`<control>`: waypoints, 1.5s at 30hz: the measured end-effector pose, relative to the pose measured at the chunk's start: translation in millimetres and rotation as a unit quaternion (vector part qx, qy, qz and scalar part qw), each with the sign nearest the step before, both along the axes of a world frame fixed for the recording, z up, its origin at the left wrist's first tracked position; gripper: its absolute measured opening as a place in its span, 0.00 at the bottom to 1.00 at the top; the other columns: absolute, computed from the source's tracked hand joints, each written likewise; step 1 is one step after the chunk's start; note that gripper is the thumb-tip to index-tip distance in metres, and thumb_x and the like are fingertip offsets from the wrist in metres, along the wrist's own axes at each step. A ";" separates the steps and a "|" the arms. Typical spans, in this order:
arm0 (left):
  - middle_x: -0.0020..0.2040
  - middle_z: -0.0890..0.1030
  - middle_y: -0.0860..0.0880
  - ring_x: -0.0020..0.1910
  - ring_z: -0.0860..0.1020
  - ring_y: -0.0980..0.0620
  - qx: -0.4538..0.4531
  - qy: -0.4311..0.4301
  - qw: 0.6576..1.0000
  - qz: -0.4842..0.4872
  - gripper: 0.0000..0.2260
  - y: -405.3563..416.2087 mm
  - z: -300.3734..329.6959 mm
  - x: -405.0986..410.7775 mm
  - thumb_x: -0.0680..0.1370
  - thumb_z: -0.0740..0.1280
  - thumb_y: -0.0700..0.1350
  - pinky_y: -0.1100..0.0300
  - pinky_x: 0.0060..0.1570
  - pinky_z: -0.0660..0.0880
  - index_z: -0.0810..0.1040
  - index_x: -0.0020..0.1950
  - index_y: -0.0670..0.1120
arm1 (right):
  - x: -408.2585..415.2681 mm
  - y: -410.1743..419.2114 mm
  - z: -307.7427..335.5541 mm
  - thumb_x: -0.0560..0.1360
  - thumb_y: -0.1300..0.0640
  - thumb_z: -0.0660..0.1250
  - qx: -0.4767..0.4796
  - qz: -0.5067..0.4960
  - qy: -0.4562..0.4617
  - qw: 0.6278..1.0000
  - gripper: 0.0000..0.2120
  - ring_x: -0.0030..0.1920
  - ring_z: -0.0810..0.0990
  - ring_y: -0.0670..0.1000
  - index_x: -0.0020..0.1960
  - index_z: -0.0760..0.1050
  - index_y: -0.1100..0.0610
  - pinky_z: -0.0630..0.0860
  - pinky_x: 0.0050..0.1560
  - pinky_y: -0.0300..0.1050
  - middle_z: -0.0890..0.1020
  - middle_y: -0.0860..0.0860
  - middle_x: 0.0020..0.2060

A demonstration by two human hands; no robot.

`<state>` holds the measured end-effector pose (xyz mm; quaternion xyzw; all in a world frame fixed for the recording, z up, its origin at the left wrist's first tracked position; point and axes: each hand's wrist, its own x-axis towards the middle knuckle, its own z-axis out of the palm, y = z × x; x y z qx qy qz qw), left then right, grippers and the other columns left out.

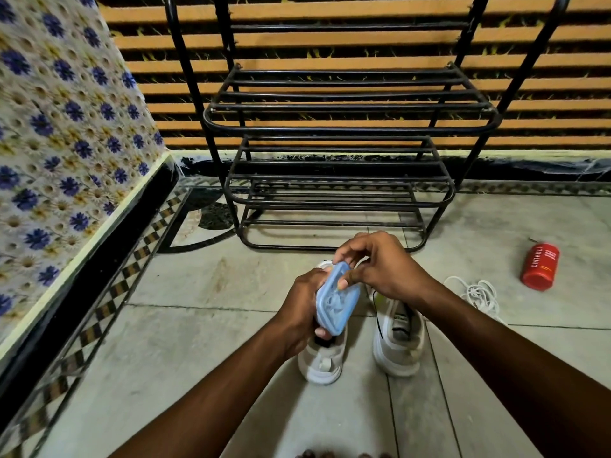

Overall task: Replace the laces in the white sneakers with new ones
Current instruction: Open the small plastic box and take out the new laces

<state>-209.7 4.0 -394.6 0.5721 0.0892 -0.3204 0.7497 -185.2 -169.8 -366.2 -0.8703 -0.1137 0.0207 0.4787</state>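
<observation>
Two white sneakers stand side by side on the floor, heels toward me: the left sneaker (322, 361) and the right sneaker (398, 338). Above the left one, my left hand (302, 305) grips a small clear box with a blue lid (337, 299); something white shows inside it. My right hand (377, 262) pinches the upper edge of the lid with thumb and fingertips. A loose white lace (479, 294) lies in a tangle on the floor, to the right of the sneakers.
A black metal shoe rack (337, 196) stands against the striped wall just behind the sneakers. A red can (539, 266) lies on the floor at the right. A tiled wall with blue flowers (66, 143) closes the left side.
</observation>
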 end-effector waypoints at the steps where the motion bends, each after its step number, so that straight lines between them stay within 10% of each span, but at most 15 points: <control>1: 0.32 0.73 0.42 0.21 0.65 0.49 0.001 0.001 1.000 0.004 0.14 0.3 -1.6 1.1 0.82 0.58 0.48 0.69 0.22 0.59 0.76 0.53 0.39 | 0.5 0.7 -0.3 0.57 0.65 0.84 -0.004 -0.010 -0.008 1.000 0.18 0.42 0.83 0.50 0.43 0.86 0.51 0.83 0.46 0.51 0.83 0.48 0.39; 11: 0.37 0.74 0.38 0.23 0.72 0.48 0.025 -0.056 0.991 0.119 0.15 17.4 -24.9 9.0 0.85 0.60 0.53 0.65 0.21 0.66 0.76 0.51 0.41 | 3.1 13.6 -3.2 0.59 0.60 0.85 -0.044 -0.003 -0.092 0.995 0.18 0.41 0.77 0.43 0.45 0.84 0.49 0.72 0.39 0.31 0.81 0.43 0.41; 22: 0.39 0.79 0.47 0.34 0.75 0.48 0.031 0.051 0.953 0.298 0.15 115.5 -58.4 23.3 0.83 0.61 0.58 0.59 0.34 0.68 0.78 0.47 0.49 | 0.8 65.6 -44.8 0.73 0.60 0.72 -0.199 0.155 -0.143 0.957 0.04 0.45 0.77 0.53 0.46 0.78 0.55 0.76 0.47 0.53 0.77 0.50 0.44; 29: 0.41 0.84 0.50 0.33 0.80 0.50 0.031 0.081 0.930 0.356 0.16 158.1 -70.0 22.1 0.83 0.60 0.59 0.60 0.33 0.71 0.81 0.50 0.51 | -0.9 124.0 -99.3 0.74 0.69 0.62 -0.422 0.248 -0.125 0.863 0.12 0.44 0.80 0.63 0.54 0.72 0.57 0.68 0.36 0.52 0.72 0.55 0.53; 36: 0.37 0.85 0.49 0.33 0.80 0.50 0.009 0.094 0.928 0.362 0.19 161.1 -82.5 16.3 0.84 0.58 0.59 0.61 0.31 0.73 0.82 0.49 0.49 | 1.2 150.9 -133.2 0.76 0.69 0.61 -0.448 0.334 -0.114 0.821 0.11 0.48 0.80 0.64 0.55 0.74 0.59 0.66 0.39 0.50 0.72 0.60 0.56; 45: 0.63 0.79 0.38 0.50 0.80 0.42 -0.027 0.105 0.937 0.333 0.26 155.2 -89.3 9.4 0.85 0.56 0.57 0.52 0.47 0.77 0.75 0.73 0.39 | 0.8 154.8 -141.4 0.75 0.61 0.65 -0.343 0.248 -0.073 0.903 0.13 0.49 0.80 0.61 0.58 0.72 0.55 0.72 0.40 0.48 0.72 0.55 0.52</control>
